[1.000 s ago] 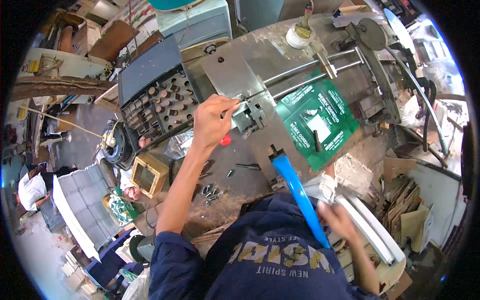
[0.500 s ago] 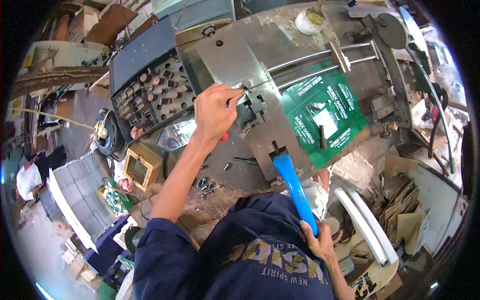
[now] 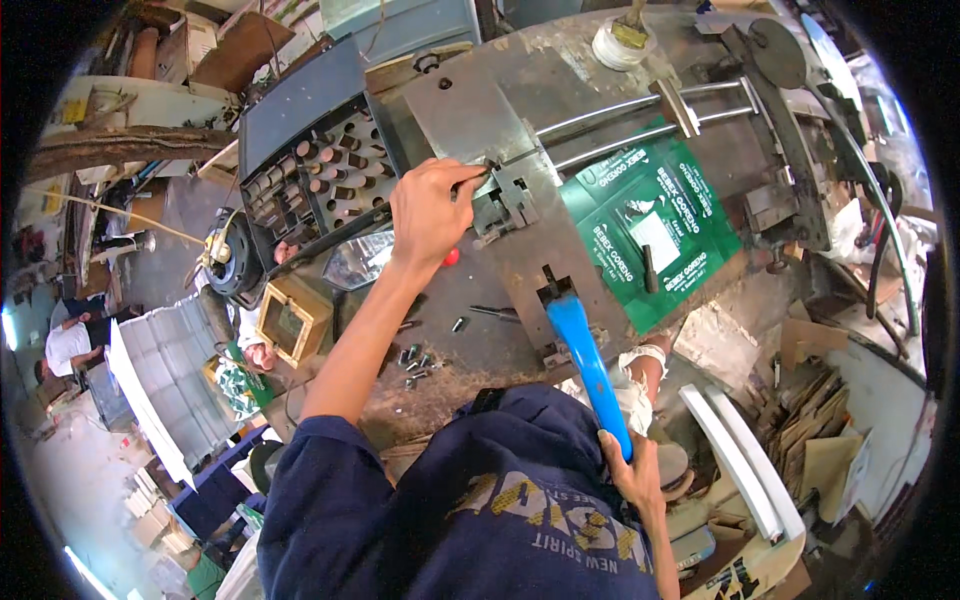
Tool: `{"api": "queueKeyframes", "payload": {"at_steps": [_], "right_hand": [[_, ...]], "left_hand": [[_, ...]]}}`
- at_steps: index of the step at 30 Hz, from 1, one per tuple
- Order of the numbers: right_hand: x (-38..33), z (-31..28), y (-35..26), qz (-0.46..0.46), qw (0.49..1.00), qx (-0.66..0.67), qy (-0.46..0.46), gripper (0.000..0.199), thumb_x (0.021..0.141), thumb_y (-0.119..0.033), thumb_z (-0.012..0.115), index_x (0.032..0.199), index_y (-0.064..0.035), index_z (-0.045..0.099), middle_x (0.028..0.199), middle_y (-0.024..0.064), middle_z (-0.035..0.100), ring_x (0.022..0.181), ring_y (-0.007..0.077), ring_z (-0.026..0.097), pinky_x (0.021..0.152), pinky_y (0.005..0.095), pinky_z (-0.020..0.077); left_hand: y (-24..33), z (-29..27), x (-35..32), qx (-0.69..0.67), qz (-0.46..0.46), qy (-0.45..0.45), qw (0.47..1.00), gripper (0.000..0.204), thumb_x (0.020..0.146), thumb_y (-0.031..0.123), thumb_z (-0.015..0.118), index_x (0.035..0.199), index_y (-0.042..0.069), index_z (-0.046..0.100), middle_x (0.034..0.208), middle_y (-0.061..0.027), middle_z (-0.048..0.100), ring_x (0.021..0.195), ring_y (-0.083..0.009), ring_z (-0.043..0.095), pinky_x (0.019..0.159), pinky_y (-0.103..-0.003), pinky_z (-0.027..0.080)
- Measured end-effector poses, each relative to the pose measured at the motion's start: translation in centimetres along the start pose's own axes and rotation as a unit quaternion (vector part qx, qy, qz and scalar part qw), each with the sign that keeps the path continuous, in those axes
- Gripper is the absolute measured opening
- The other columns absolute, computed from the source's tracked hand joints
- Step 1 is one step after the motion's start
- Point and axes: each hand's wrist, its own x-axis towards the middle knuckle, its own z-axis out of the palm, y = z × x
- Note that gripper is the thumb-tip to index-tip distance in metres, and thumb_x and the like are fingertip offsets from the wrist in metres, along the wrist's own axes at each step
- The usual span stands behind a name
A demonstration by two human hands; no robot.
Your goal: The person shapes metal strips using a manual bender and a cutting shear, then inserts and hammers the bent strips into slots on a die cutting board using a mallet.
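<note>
My left hand (image 3: 432, 215) is closed in a pinch at the edge of a metal block (image 3: 512, 205) fixed on the machine bench. A small dark tip shows at its fingertips, too small to name. My right hand (image 3: 634, 470) is wrapped round the lower end of a long blue handle (image 3: 588, 375). The handle's upper end meets a slotted metal plate (image 3: 535, 290). To the right of the block lies a green printed sheet (image 3: 690, 255), with a short dark rod (image 3: 650, 268) resting on it.
Left of the bench plate, an open case (image 3: 335, 165) holds several round metal pieces. Small metal bits (image 3: 413, 362) lie near the bench's front edge. Two steel rails (image 3: 640, 120) run at the back right, near a white pot with a brush (image 3: 622, 42). A wooden box (image 3: 293, 318) sits left.
The whole view has shifted slightly. My left fingertips have moved a little at the block. My right hand keeps its grip on the blue handle.
</note>
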Motion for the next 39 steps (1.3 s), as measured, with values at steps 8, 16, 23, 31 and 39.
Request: {"api": "queueKeyframes", "payload": {"at_steps": [8, 16, 23, 31, 39], "right_hand": [[-2.0, -0.1, 1.6, 0.097, 0.995, 0.020, -0.009, 0.061, 0.090, -0.052, 0.062, 0.108, 0.0058, 0.069, 0.065, 0.0115, 0.059, 0.064, 0.0160, 0.055, 0.064, 0.0396, 0.0471], [-2.1, 1.0, 1.7, 0.054, 0.997, -0.012, 0.050, 0.060, 0.090, -0.051, 0.062, 0.080, 0.0087, 0.066, 0.058, 0.0170, 0.057, 0.056, 0.0229, 0.055, 0.060, 0.0448, 0.0465], [-3.3, -0.2, -3.0, 0.093, 0.992, -0.025, 0.081, 0.064, 0.094, -0.052, 0.060, 0.073, 0.0079, 0.059, 0.061, 0.0182, 0.050, 0.060, 0.0264, 0.049, 0.058, 0.0455, 0.0385], [-1.7, 1.2, 2.2, 0.091, 0.995, -0.028, 0.034, 0.059, 0.093, -0.049, 0.061, 0.081, 0.0081, 0.061, 0.073, 0.0221, 0.053, 0.075, 0.0318, 0.054, 0.070, 0.0474, 0.0409], [-2.3, 0.3, -0.2, 0.077, 0.996, -0.014, 0.037, 0.061, 0.093, -0.049, 0.060, 0.069, 0.0064, 0.058, 0.056, 0.0136, 0.049, 0.055, 0.0221, 0.046, 0.054, 0.0450, 0.0384]], "left_hand": [[-0.3, 0.1, -0.1, -0.001, -0.005, 0.006, 1.000, 0.013, 0.081, 0.008, 0.069, 0.092, 0.007, 0.076, 0.085, -0.0118, 0.071, 0.081, -0.0318, 0.068, 0.071, -0.039, 0.053], [-0.5, 0.1, -0.3, 0.004, -0.005, 0.012, 1.000, 0.011, 0.081, 0.008, 0.068, 0.089, 0.007, 0.076, 0.081, -0.0109, 0.070, 0.077, -0.0319, 0.067, 0.068, -0.040, 0.052], [-0.5, 0.2, -0.6, 0.017, 0.003, 0.005, 1.000, 0.012, 0.081, 0.007, 0.071, 0.091, 0.005, 0.076, 0.084, -0.0125, 0.071, 0.071, -0.0313, 0.067, 0.063, -0.036, 0.052], [-1.1, -0.5, 0.9, 0.025, 0.044, -0.029, 0.998, 0.012, 0.080, 0.005, 0.065, 0.087, 0.007, 0.075, 0.080, -0.0104, 0.069, 0.077, -0.0306, 0.067, 0.067, -0.040, 0.052], [-1.0, -0.5, 0.8, 0.016, 0.048, -0.008, 0.999, 0.012, 0.080, 0.005, 0.065, 0.086, 0.006, 0.075, 0.080, -0.0102, 0.070, 0.076, -0.0306, 0.067, 0.067, -0.039, 0.052]]}}
